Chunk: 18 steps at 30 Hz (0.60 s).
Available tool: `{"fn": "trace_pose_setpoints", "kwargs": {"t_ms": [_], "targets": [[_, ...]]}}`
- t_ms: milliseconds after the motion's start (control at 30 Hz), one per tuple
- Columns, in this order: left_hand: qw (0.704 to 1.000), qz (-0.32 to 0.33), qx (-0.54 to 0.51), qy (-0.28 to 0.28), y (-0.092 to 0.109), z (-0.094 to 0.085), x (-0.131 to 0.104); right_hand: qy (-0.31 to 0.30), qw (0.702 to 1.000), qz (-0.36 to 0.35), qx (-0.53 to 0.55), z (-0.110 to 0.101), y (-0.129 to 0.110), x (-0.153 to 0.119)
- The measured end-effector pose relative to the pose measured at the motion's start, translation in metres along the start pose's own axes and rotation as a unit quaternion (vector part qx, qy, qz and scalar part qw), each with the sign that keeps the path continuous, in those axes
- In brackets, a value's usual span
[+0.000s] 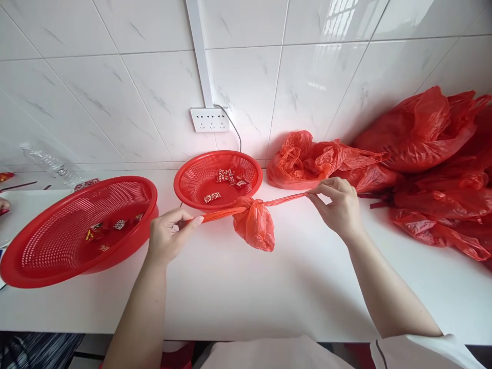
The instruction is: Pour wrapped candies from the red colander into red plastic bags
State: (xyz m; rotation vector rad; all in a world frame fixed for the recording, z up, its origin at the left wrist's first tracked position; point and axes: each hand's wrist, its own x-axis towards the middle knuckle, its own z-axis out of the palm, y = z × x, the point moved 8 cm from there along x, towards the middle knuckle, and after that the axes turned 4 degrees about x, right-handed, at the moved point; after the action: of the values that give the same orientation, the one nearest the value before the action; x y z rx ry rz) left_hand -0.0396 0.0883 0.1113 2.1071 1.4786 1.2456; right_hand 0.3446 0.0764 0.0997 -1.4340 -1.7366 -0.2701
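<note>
A small red plastic bag [254,228] hangs between my hands, its two handles stretched out sideways from a gathered knot at the top. My left hand [171,233] pinches the end of one handle. The other handle's end is between the thumb and fingers of my right hand [336,202]. Whatever fills the bag's rounded body is hidden. Just behind it stands a round red plastic basket [180,187] with a few small wrapped packets [225,176] inside.
At left a larger red basket [57,277] holds several small packets [120,224]. Red plastic bags [418,133] are piled at right, with another red bag [295,164] by the wall. A clear bottle [49,163], a power socket [209,120] and another person's hand [3,205] also show.
</note>
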Motion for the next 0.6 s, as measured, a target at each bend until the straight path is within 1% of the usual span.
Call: {"fn": "trace_pose_setpoints", "kwargs": {"t_ms": [133,200,233,267,300,367,400,433,467,500,533,600], "targets": [[1.000,-0.001,-0.007,-0.024,-0.002,0.015,-0.005,0.021,0.999,0.006,-0.038,-0.004,0.001,-0.004],[0.999,0.008,-0.001,-0.048,-0.001,0.019,-0.007,0.015,0.999,0.013,-0.043,-0.005,0.005,-0.007],[0.997,0.008,0.000,-0.075,-0.002,0.022,-0.009,-0.009,0.999,0.017,-0.039,-0.003,0.008,-0.008],[0.994,0.002,-0.001,-0.113,-0.004,0.026,-0.012,-0.054,0.998,0.020,-0.032,0.002,0.010,-0.011],[0.987,-0.009,-0.005,-0.163,-0.008,0.031,-0.016,-0.114,0.993,0.020,-0.023,0.010,0.012,-0.015],[0.960,-0.052,-0.011,-0.273,-0.019,0.044,-0.027,-0.232,0.973,0.012,-0.004,0.024,0.009,-0.026],[0.946,-0.078,-0.014,-0.314,-0.025,0.048,-0.033,-0.268,0.963,0.009,0.006,0.029,0.004,-0.031],[0.936,-0.103,-0.019,-0.336,-0.032,0.052,-0.037,-0.282,0.959,0.008,0.020,0.031,-0.004,-0.034],[0.931,-0.123,-0.029,-0.341,-0.039,0.054,-0.040,-0.280,0.959,0.007,0.038,0.032,-0.015,-0.036],[0.932,-0.139,-0.042,-0.331,-0.045,0.056,-0.040,-0.274,0.960,0.004,0.061,0.034,-0.028,-0.038],[0.938,-0.152,-0.054,-0.309,-0.051,0.058,-0.039,-0.272,0.958,-0.004,0.087,0.037,-0.043,-0.041],[0.951,-0.174,-0.061,-0.248,-0.066,0.062,-0.037,-0.307,0.941,-0.042,0.136,0.051,-0.077,-0.051]]}}
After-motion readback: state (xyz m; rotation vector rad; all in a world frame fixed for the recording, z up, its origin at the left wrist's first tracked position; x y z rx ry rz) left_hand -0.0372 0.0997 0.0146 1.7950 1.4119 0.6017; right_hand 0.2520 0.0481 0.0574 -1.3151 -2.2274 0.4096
